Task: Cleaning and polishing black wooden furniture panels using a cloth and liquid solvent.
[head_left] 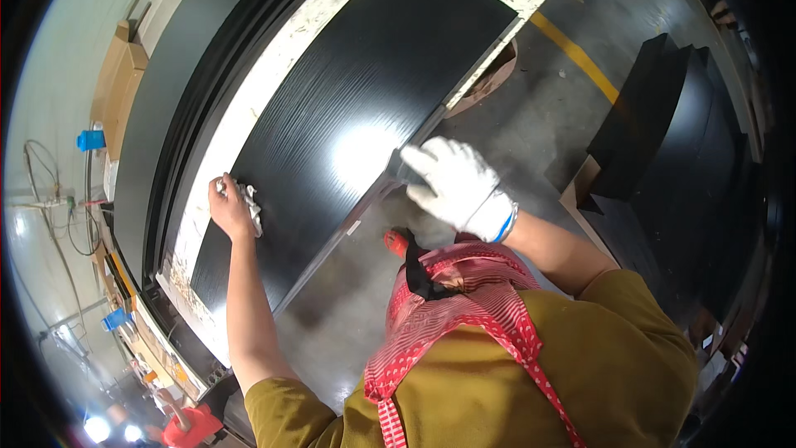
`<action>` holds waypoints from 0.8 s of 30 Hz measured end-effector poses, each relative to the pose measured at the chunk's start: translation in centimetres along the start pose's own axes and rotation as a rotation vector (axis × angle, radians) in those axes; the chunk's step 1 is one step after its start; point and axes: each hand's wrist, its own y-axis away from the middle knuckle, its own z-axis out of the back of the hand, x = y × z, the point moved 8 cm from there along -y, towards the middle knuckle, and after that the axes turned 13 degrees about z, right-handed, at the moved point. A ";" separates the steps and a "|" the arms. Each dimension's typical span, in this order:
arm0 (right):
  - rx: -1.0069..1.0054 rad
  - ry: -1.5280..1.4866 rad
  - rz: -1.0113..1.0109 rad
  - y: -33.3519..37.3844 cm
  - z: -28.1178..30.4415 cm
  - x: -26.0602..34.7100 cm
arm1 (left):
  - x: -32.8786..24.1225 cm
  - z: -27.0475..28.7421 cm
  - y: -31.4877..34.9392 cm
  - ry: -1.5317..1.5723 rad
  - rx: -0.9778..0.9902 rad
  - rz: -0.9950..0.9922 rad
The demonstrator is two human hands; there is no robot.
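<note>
A long black panel (332, 91) with a wood-grain surface lies across a pale chipboard surface, light glaring off its middle. My left hand (231, 209), bare, is closed around a crumpled white cloth (251, 203) at the panel's far-left edge. On my right hand (458, 184) is a white glove with a blue band at the wrist. Its fingers close over a small dark block-like piece (401, 168) at the panel's near edge. The glove hides most of that piece, so its exact kind is unclear.
Long dark panels (195, 108) are stacked beyond the chipboard (290, 50) on the left. More black panels (676, 166) stand on the right, past a yellow floor line (576, 54). A cardboard box (120, 87) sits far left. A person in red (191, 427) is at lower left.
</note>
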 end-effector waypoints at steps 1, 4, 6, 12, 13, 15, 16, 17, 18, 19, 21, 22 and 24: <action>0.008 -0.020 -0.008 -0.2 -0.3 0.5 | 0.5 -0.3 -0.1 0.019 -0.004 0.007; -0.178 0.009 -0.067 -0.9 2.3 -1.2 | 0.8 0.0 0.2 0.028 0.001 0.068; -0.354 0.096 -0.196 0.3 3.7 -4.0 | 0.8 -0.2 -0.2 0.066 -0.013 0.045; -0.167 0.112 -0.133 -0.1 -2.6 5.3 | 1.6 0.0 -0.3 0.288 0.106 0.123; -0.131 0.083 -0.118 -0.3 -4.1 8.6 | 1.3 0.2 -0.1 0.323 0.136 0.086; -0.035 0.036 -0.090 -0.5 -7.9 14.4 | 2.0 1.1 -0.9 0.448 0.224 0.027; -0.037 0.036 -0.044 -0.2 -9.4 17.0 | 2.6 1.6 -1.3 0.535 0.289 0.007; -0.048 0.022 -0.039 -0.3 -10.4 18.9 | 3.9 2.4 -1.5 0.602 0.371 0.061; -0.056 0.003 -0.033 -0.4 -11.3 20.7 | 5.1 3.9 -1.7 0.655 0.452 -0.003; -0.084 -0.020 -0.057 -0.4 -11.7 21.5 | 6.3 5.5 -1.8 0.596 0.519 -0.061; -0.175 -0.017 -0.025 0.2 -12.4 22.5 | 10.1 9.5 -2.1 0.346 0.583 -0.203; -0.217 0.013 -0.011 0.5 -12.6 22.8 | 12.1 11.4 -1.8 0.152 0.642 -0.189; -0.201 0.031 -0.061 0.5 -12.8 23.3 | 17.9 14.3 -2.1 -0.279 0.696 -0.173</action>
